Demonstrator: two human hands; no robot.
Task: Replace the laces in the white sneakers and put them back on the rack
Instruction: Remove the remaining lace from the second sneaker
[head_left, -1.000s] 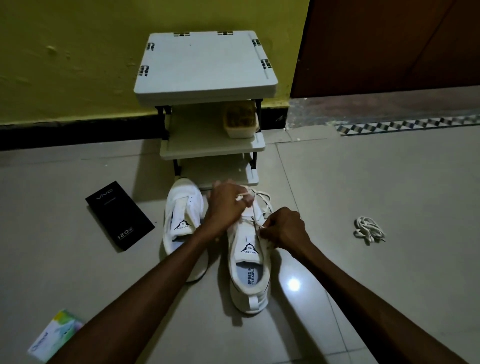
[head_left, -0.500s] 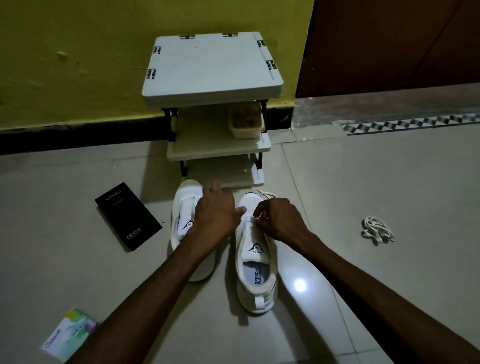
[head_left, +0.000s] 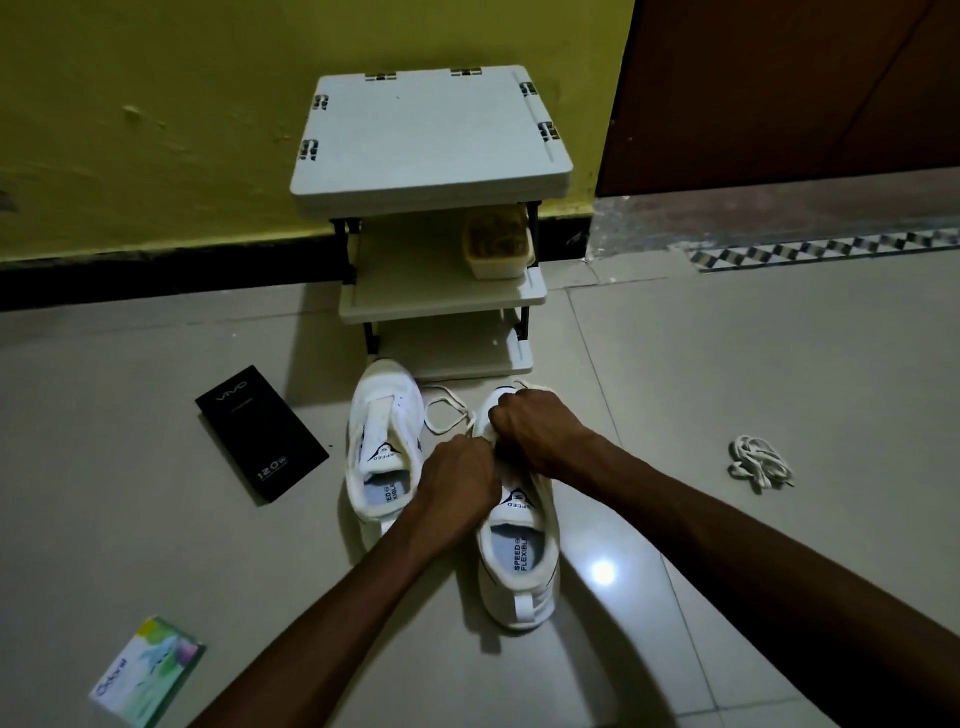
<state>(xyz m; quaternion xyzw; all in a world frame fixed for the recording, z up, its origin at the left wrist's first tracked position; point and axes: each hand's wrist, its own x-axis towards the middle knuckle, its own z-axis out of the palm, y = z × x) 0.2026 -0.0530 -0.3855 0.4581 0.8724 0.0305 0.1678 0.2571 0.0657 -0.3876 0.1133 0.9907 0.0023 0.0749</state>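
The right sneaker (head_left: 519, 564) stood on the floor (head_left: 727, 364) by the rack's (head_left: 441, 304) front edge, heel toward the person, so the left hand (head_left: 457, 480) and right hand (head_left: 537, 431), both pinching its lace (head_left: 444, 399), could thread it.

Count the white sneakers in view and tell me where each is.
2. One sneaker stands on the floor before the rack. The other sneaker stands beside it, with the left hand and right hand on it. None seem hidden.
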